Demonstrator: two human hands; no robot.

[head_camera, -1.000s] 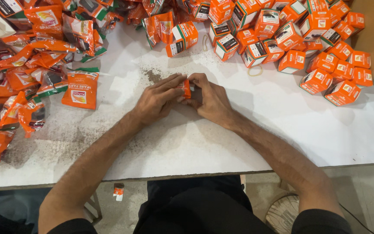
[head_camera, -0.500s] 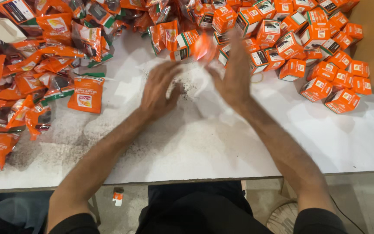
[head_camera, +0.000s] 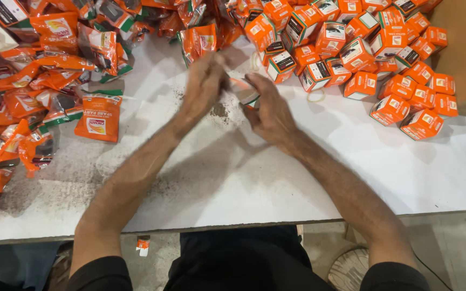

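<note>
Head view: white table, near edge at 6 o'clock, bare room between arms. Left hand and right hand together grasp a small orange-and-white box at centre. Orange boxes at 1 o'clock, orange sachets at 10. Hands have drawn back from the pile since half a second ago.

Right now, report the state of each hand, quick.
Left hand: fingers curled, touching the small orange-and-white cardboard box; grip blurred, cannot be told.
Right hand: closed around that small box.
</note>
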